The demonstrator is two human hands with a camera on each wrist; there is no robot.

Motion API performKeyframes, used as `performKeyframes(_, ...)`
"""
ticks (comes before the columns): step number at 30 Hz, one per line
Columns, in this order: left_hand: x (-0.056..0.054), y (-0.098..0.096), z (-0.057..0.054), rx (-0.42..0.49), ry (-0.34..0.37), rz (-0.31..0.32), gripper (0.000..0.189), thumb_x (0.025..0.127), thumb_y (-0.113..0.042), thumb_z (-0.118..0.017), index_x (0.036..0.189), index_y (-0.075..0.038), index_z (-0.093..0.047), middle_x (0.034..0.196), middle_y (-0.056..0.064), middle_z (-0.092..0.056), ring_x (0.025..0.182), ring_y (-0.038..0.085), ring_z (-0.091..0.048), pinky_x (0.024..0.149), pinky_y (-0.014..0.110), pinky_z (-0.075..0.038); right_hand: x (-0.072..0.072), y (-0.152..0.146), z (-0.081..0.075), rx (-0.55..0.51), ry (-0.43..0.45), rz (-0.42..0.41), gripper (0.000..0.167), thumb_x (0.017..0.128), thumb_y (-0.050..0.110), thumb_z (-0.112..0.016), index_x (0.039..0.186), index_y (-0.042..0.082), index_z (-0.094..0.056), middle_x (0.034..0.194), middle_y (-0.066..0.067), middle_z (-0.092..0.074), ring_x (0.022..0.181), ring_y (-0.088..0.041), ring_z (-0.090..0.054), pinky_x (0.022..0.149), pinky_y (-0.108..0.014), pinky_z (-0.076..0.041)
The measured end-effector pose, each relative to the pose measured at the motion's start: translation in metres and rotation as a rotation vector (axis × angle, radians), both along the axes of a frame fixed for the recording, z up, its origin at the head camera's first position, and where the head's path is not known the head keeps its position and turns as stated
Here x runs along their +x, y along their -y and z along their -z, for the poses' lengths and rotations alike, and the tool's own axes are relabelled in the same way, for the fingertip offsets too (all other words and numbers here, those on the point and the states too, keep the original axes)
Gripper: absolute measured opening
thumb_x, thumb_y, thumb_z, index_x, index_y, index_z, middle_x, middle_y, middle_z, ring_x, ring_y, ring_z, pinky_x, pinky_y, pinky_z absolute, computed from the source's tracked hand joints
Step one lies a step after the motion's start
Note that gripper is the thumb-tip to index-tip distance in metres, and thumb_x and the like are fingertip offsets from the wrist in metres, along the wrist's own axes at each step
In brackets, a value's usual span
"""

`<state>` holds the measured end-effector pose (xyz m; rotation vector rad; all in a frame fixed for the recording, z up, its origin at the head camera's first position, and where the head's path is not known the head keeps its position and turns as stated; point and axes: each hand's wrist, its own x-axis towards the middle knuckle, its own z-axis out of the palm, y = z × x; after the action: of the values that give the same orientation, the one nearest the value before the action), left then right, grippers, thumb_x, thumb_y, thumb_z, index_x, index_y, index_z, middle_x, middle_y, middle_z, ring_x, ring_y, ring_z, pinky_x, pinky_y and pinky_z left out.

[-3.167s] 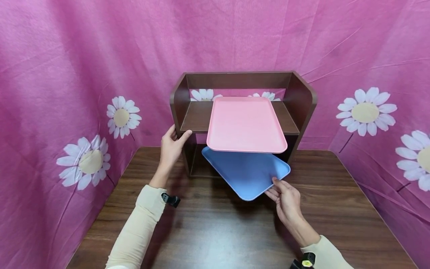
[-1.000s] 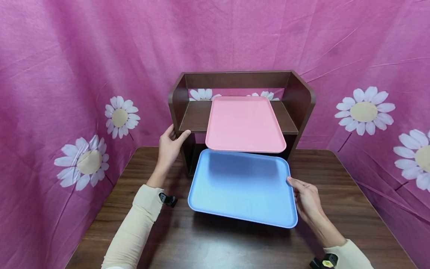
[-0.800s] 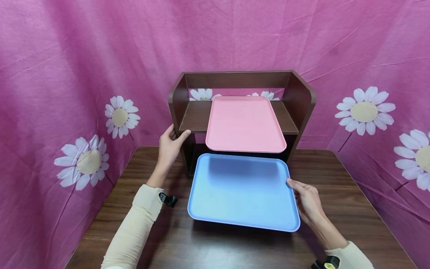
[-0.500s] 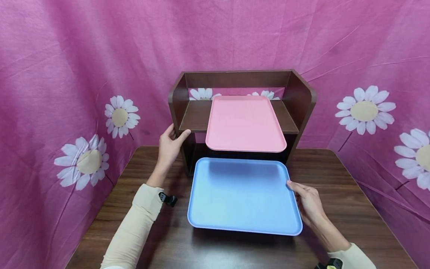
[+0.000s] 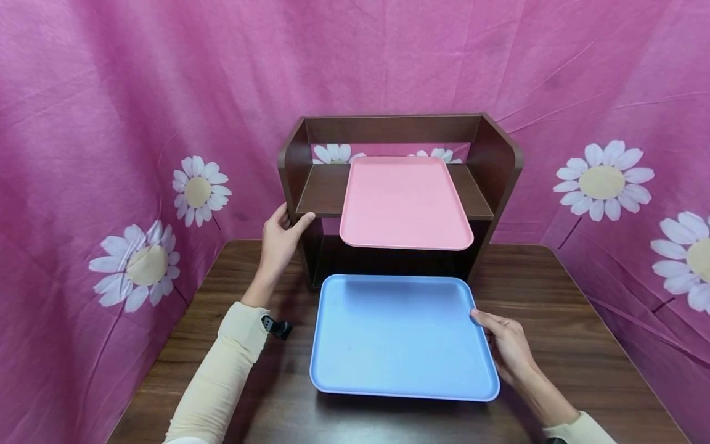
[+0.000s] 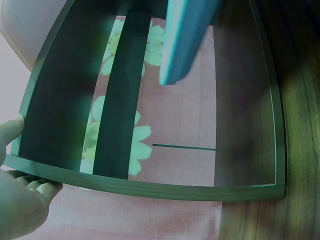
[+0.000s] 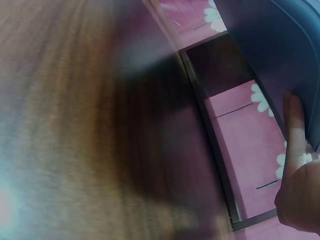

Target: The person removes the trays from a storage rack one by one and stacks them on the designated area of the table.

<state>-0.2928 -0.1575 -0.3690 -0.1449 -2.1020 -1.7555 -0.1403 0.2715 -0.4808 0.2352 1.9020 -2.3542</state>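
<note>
A blue rectangular tray [image 5: 405, 339] hangs level over the table in front of the shelf. Its right rim is pinched by my right hand [image 5: 507, 345], thumb on top and fingers below; in the right wrist view a finger [image 7: 295, 120] lies along the tray's dark underside [image 7: 280, 65]. My left hand [image 5: 278, 243] grips the left side panel of the dark brown two-tier shelf [image 5: 396, 129], thumb at the front edge and fingers behind. On the upper board rests a pink tray [image 5: 406, 203], its near end jutting past the board's front edge.
The brown wood-grain table [image 5: 532, 296] carries the shelf near its back edge. Pink cloth [image 5: 388, 55] printed with white daisies hangs behind and at both sides. The shelf's lower compartment [image 5: 388, 260] lies dark beneath the pink tray.
My right hand has drawn the blue tray out of the lower compartment, turned it square to the shelf and brought it nearer. The left hand and the pink tray have stayed put.
</note>
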Motion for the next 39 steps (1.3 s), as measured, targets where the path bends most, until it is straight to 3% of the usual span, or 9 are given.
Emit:
performKeyframes(8, -0.001, 0.000, 0.000, 0.001, -0.006, 0.004, 0.061, 0.094, -0.029, -0.085, 0.147, -0.008, -0.063, 0.136, 0.019, -0.071, 0.126, 0.019, -0.065, 0.105, 0.029, -0.054, 0.005, 0.003, 0.013, 0.006, 0.020, 0.006, 0.031, 0.110, 0.021, -0.062, 0.085, 0.017, -0.081, 0.063, 0.007, -0.066, 0.054, -0.006, -0.062, 0.051, -0.025, -0.057)
performKeyframes(17, 0.000, 0.000, 0.000, 0.002, -0.007, 0.006, 0.060, 0.095, -0.030, -0.084, 0.147, -0.007, -0.063, 0.135, 0.019, -0.072, 0.124, 0.018, -0.066, 0.101, 0.024, -0.054, 0.008, 0.008, 0.026, 0.050, 0.070, 0.038, 0.027, 0.108, 0.020, -0.063, 0.089, 0.015, -0.081, 0.067, 0.003, -0.071, 0.057, -0.007, -0.064, 0.054, -0.027, -0.059)
performKeyframes(26, 0.000, -0.001, -0.001, 0.005, 0.001, 0.007, 0.059, 0.095, -0.030, -0.084, 0.146, -0.008, -0.064, 0.134, 0.018, -0.072, 0.123, 0.018, -0.066, 0.101, 0.024, -0.054, 0.008, 0.010, 0.034, 0.098, 0.090, 0.054, 0.024, 0.107, 0.018, -0.065, 0.089, 0.015, -0.081, 0.063, 0.007, -0.063, 0.055, -0.004, -0.052, 0.050, -0.019, -0.045)
performKeyframes(30, 0.002, -0.001, -0.002, 0.017, 0.010, 0.013, 0.059, 0.095, -0.028, -0.084, 0.147, -0.008, -0.063, 0.135, 0.019, -0.071, 0.125, 0.021, -0.066, 0.101, 0.024, -0.053, 0.005, 0.010, 0.035, 0.133, 0.099, 0.059, 0.021, 0.107, 0.017, -0.065, 0.093, 0.016, -0.081, 0.065, 0.007, -0.064, 0.056, -0.003, -0.051, 0.052, -0.018, -0.045)
performKeyframes(33, 0.003, -0.001, -0.003, 0.029, 0.015, 0.019, 0.061, 0.095, -0.028, -0.084, 0.148, -0.008, -0.062, 0.136, 0.019, -0.071, 0.125, 0.021, -0.065, 0.101, 0.024, -0.052, 0.004, 0.011, 0.035, 0.164, 0.130, 0.051, 0.018, 0.107, 0.018, -0.065, 0.106, 0.008, -0.079, 0.068, 0.006, -0.068, 0.058, -0.004, -0.055, 0.055, -0.019, -0.049)
performKeyframes(36, 0.004, -0.002, -0.002, 0.036, 0.012, 0.023, 0.061, 0.094, -0.028, -0.085, 0.148, -0.008, -0.063, 0.136, 0.019, -0.071, 0.125, 0.020, -0.065, 0.101, 0.022, -0.052, 0.004, 0.011, 0.035, 0.236, 0.166, 0.026, 0.035, 0.108, 0.021, -0.063, 0.128, -0.007, -0.070, 0.076, 0.003, -0.074, 0.064, -0.006, -0.064, 0.060, -0.023, -0.058)
performKeyframes(39, 0.003, -0.002, -0.002, 0.036, 0.003, 0.018, 0.059, 0.095, -0.027, -0.085, 0.146, -0.008, -0.064, 0.134, 0.019, -0.072, 0.122, 0.018, -0.066, 0.098, 0.020, -0.052, 0.003, 0.012, 0.033, 0.408, 0.155, -0.016, 0.050, 0.109, 0.025, -0.062, 0.140, -0.014, -0.060, 0.092, -0.006, -0.079, 0.076, -0.008, -0.070, 0.067, -0.026, -0.061)
